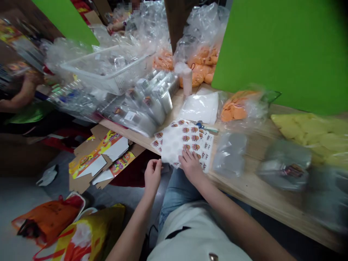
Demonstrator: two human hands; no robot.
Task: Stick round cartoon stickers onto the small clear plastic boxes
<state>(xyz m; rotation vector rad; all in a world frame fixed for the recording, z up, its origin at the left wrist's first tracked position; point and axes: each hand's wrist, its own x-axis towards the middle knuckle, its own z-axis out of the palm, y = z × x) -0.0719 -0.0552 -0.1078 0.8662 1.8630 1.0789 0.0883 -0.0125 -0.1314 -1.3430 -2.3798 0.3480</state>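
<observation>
A sticker sheet [187, 143] with small orange-and-red printed labels lies at the near edge of a wooden table [252, 188]; part of it is blank white where labels are gone. My right hand [191, 166] rests on the sheet's near edge, fingers bent and pressing at a label. My left hand [152, 175] hovers just off the table edge beside the sheet, fingers pinched together; what they hold, if anything, is too small to make out.
Clear bags with orange pieces [236, 107] and yellow pieces [315, 132], grey packets [285, 165], a white plastic basket [108, 72] and silver packets [152, 105] crowd the table. Green boards stand behind. Printed cardboard [100, 156] and bags [67, 224] lie on the floor. Another person's arm [19, 98] is at left.
</observation>
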